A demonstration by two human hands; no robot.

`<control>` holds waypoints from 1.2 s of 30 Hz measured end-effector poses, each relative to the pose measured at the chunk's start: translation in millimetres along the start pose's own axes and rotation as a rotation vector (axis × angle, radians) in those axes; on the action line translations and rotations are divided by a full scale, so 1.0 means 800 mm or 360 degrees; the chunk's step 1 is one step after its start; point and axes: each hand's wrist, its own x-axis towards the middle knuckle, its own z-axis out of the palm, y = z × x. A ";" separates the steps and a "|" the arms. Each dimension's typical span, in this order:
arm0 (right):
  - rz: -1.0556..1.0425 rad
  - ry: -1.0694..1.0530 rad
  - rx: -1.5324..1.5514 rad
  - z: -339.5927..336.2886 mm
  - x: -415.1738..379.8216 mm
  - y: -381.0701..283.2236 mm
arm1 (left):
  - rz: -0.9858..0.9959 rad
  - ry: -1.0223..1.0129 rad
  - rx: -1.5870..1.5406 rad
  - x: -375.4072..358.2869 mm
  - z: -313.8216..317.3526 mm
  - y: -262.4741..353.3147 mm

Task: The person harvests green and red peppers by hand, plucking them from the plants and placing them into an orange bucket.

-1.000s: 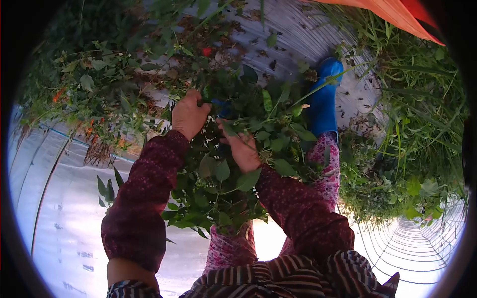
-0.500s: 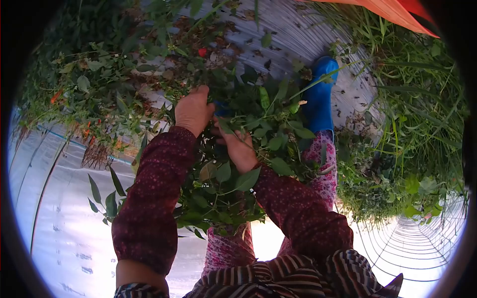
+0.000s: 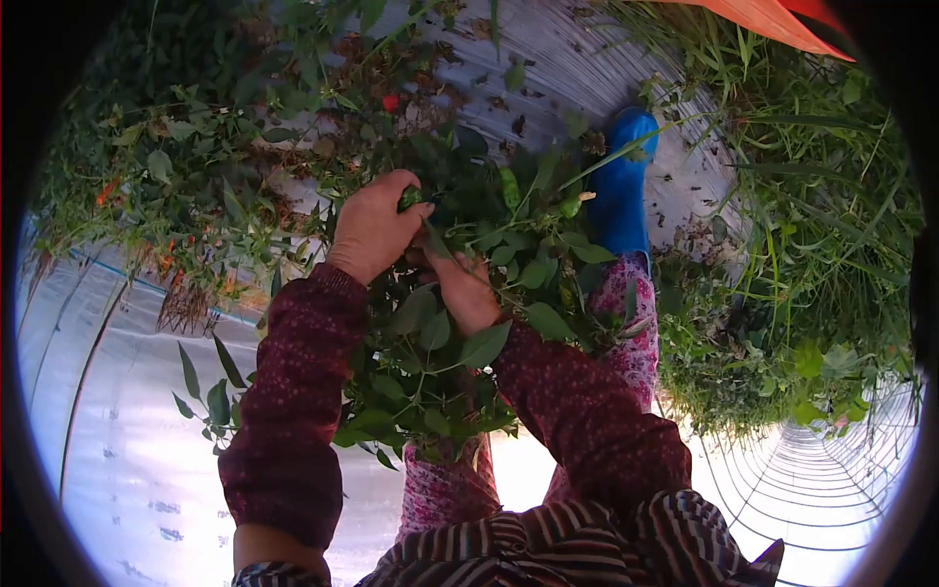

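Note:
My left hand (image 3: pixel 377 227) is closed, thumb and fingers around a green pepper (image 3: pixel 409 199) that shows between them. Just below and to the right, my right hand (image 3: pixel 464 290) reaches in among the leaves, its fingers curled in close to the left hand's fingertips. A narrow leaf and stem cross over those right fingers, so what they grip is hidden. Both hands work in a leafy pepper plant (image 3: pixel 486 344) in front of my legs. Another green pepper (image 3: pixel 510 188) hangs on it, to the right of my left hand.
A blue boot (image 3: pixel 623 186) stands on the grey plastic ground sheet (image 3: pixel 558 73), strewn with dry leaves. Tall grass (image 3: pixel 822 196) borders the right side. A red fruit (image 3: pixel 390 103) lies beyond my hands, and more plants (image 3: pixel 147 157) fill the left. Orange material (image 3: pixel 773 22) hangs at top right.
My left hand has shifted slightly left and turned, and a green pepper now shows between its thumb and fingers. My right hand stays in nearly the same place.

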 end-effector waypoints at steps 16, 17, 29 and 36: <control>0.0109 0.0010 -0.0104 -0.001 -0.004 -0.005 | -0.0581 -0.0552 0.0769 0.116 0.034 -0.020; 0.0107 0.0021 -0.0099 0.000 -0.004 -0.006 | -0.0583 -0.0554 0.0764 0.117 0.035 -0.021; 0.0142 0.0008 0.0003 -0.001 -0.002 -0.020 | -0.0083 -0.0241 0.0324 0.072 0.027 -0.024; 0.0162 -0.0040 0.0076 -0.004 0.000 -0.020 | -0.0080 -0.0163 -0.0182 0.043 0.019 -0.033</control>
